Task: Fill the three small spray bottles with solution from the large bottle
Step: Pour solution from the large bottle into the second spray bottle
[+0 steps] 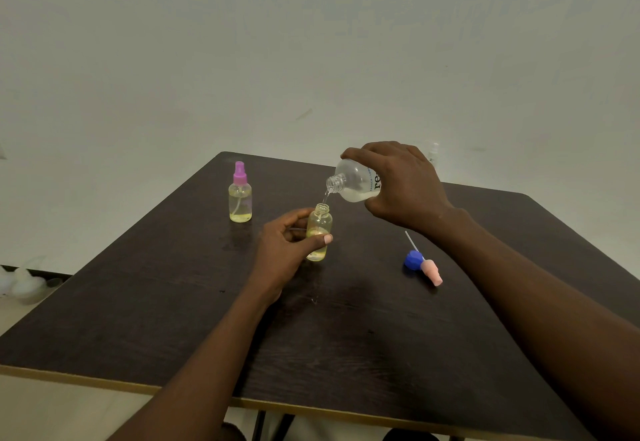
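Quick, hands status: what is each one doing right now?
Left hand: closed around the open small spray bottle, steadying it on the table.
Right hand: closed around the tilted large bottle, pouring into the small one.

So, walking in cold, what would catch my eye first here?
The pouring in the middle: the right hand tips a large bottle, sending a thin stream into a small open bottle gripped by the left hand. Back left stands a purple-topped spray bottle; on the right lie a blue cap and a pink spray top.
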